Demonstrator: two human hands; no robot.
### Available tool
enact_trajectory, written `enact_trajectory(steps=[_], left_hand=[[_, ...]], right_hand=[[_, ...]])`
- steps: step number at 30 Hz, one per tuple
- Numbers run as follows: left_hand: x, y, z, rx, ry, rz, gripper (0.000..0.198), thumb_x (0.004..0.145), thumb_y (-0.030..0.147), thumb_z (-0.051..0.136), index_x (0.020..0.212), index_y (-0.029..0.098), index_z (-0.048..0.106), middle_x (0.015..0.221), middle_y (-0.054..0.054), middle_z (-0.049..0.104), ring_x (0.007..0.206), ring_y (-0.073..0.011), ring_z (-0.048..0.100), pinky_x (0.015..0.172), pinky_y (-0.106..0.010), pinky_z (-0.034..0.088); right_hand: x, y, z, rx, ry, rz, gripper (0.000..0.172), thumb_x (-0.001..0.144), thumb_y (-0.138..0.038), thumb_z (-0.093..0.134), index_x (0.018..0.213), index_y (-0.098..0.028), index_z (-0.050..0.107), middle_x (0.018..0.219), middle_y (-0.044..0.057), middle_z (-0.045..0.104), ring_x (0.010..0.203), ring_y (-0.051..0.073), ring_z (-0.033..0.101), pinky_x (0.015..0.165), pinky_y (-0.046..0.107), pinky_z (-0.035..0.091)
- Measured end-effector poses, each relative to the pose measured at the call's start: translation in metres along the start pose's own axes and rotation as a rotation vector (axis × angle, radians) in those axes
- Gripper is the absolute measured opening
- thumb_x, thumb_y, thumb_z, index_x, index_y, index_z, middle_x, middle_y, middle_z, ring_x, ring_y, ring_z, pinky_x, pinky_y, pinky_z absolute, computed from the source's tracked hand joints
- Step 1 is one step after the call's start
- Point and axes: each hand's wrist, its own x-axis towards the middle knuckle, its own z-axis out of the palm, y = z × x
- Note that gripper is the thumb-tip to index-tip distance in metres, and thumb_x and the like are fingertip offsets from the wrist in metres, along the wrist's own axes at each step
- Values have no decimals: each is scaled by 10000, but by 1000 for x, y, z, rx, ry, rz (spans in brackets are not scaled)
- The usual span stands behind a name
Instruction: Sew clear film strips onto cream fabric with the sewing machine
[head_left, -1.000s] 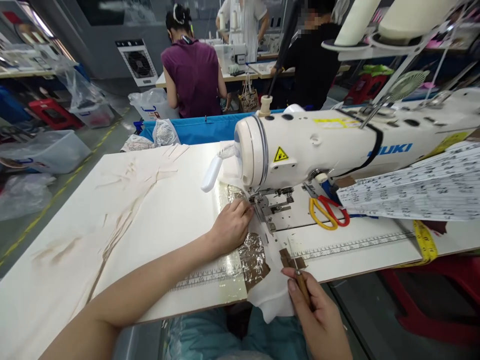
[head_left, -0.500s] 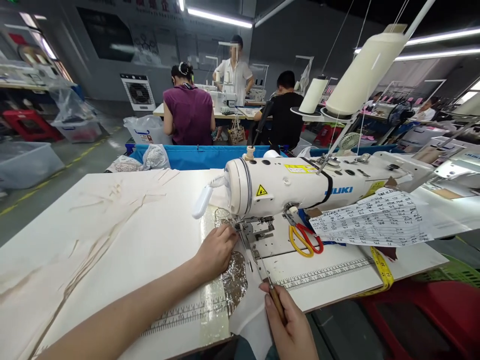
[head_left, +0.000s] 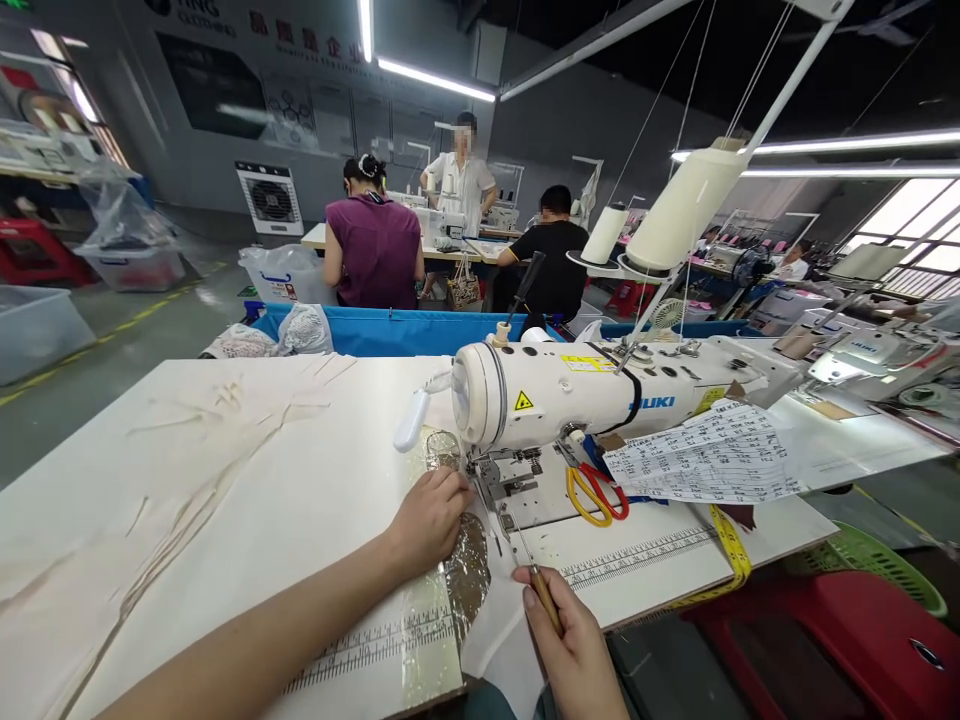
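A white sewing machine (head_left: pixel 540 395) stands in front of me, its needle area partly covered by my fingers. My left hand (head_left: pixel 431 515) is closed beside the presser foot, fingers bent on the edge of a piece of white fabric (head_left: pixel 499 625); the fingertips are partly hidden. The fabric runs from the needle area over the table edge toward my lap. In my right hand (head_left: pixel 566 635) is an awl (head_left: pixel 546 600) gripped by its wooden handle. Its thin metal tip points at the fabric close to the presser foot.
Yellow-and-red-handled scissors (head_left: pixel 592 495) lie beside the machine, near a handwritten paper (head_left: pixel 705 455). A yellow tape measure (head_left: pixel 731 550) hangs over the table edge. Pale fabric strips (head_left: pixel 195 500) spread across the left tabletop. Thread cones (head_left: pixel 686 205) stand above; a red stool (head_left: pixel 862 630) is at right.
My view has tilted and shifted slightly, so the machine and background sit differently. Both hands keep nearly the same place at the machine, with the awl still in my right hand.
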Motion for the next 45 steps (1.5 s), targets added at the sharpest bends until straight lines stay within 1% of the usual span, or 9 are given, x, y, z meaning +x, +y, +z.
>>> enact_trajectory(steps=[5,8,10,17,21,25,31,35,45], left_hand=[[0,-1,2,15,6,7,345,833,34,469,1119,132,634,1064,-104,636,1017,-249,552,869,-419,519],[-1,-1,2,23,12,14,349,830,35,484,1126,146,632,1073,-97,634,1021,-246,552,862,-411,513],[-1,-2,2,16,22,20,348,828,34,488,1125,149,631,1072,-92,633,1019,-242,549,861,-408,506],[-2,-3,3,-9,52,23,340,808,24,472,1084,147,630,1048,-87,636,1004,-241,542,857,-406,490],[-2,-6,6,-45,76,18,356,793,33,471,1089,151,631,1050,-89,633,1001,-246,545,864,-418,489],[-1,-7,8,-67,63,-46,349,791,43,479,1073,157,649,1031,-86,633,1007,-252,547,876,-424,488],[-4,-4,4,-105,79,-113,316,813,51,490,1057,154,662,1037,-87,636,1044,-258,548,893,-420,487],[-5,-1,1,-103,99,-135,319,818,47,495,1060,168,663,1038,-80,638,1053,-250,558,890,-409,491],[-5,-1,2,-110,114,-173,333,821,45,481,1061,176,670,1040,-77,640,1059,-248,569,888,-408,499]], right_hand=[[1,4,0,16,-30,-10,488,917,-607,544,1113,-185,691,962,94,719,771,210,642,729,244,523],[2,5,0,21,-62,-17,487,929,-596,530,1131,-179,681,889,83,712,707,200,628,702,251,523],[3,5,0,13,-49,-38,490,930,-599,523,1113,-174,685,854,79,706,703,203,627,688,251,521],[5,-4,1,15,-12,-137,471,918,-597,543,1031,-168,703,940,97,714,805,216,651,743,263,520],[5,-12,5,54,35,-149,492,864,-645,577,936,-179,718,873,85,715,801,236,659,732,294,528],[4,-20,7,60,91,-157,520,782,-692,624,850,-186,722,786,65,700,733,236,635,670,309,520],[4,-26,6,11,87,-147,540,714,-705,657,832,-181,712,785,53,692,773,243,625,723,321,501],[5,-24,7,11,84,-155,560,711,-701,655,862,-165,712,756,46,679,712,223,600,676,312,485],[4,-23,6,5,111,-194,526,715,-680,664,851,-176,724,763,43,693,746,238,620,704,329,495]])
